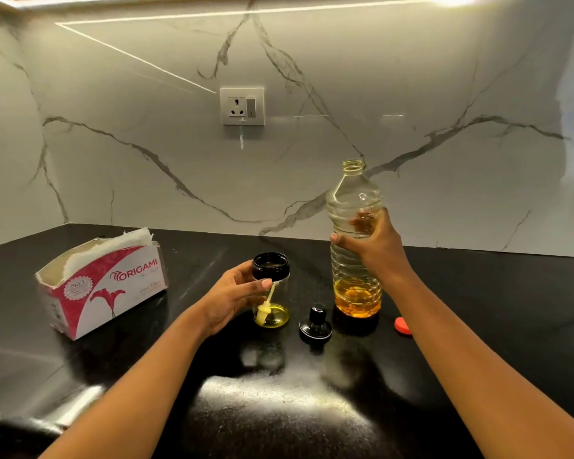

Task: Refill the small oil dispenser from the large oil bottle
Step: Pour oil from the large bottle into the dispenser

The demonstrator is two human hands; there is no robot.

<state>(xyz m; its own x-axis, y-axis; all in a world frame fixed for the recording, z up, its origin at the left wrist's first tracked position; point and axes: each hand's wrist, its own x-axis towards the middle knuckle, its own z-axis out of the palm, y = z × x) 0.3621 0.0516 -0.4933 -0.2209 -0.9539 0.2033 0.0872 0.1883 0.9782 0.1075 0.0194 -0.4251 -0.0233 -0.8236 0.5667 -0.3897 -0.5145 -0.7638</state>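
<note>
**Both vessels uncapped and held; pour not yet begun**

Nearest, on the black counter (478,326): dispenser lid (315,324), black, standing between the two vessels, and a red cap (403,326) just right of the bottle's base.

Left hand (236,301) is curled around the small oil dispenser (271,289), fingers and thumb pressed to its side below the black collar. It stands on the counter, mouth open, a shallow yellow layer and a pale brush inside. Judgement: probably glass, rigid, light, breakable; steady it low on the body.

Right hand (375,248) is wrapped around the large oil bottle (354,240) at mid-height, upright, neck open; whether its base rests on the counter I cannot tell. Oil fills only the bottom. Judgement: thin ribbed plastic, light, will flex; possibly oily, so grip the ribs.

Further left: torn tissue box (103,286). Behind: wall socket (242,106).
</note>
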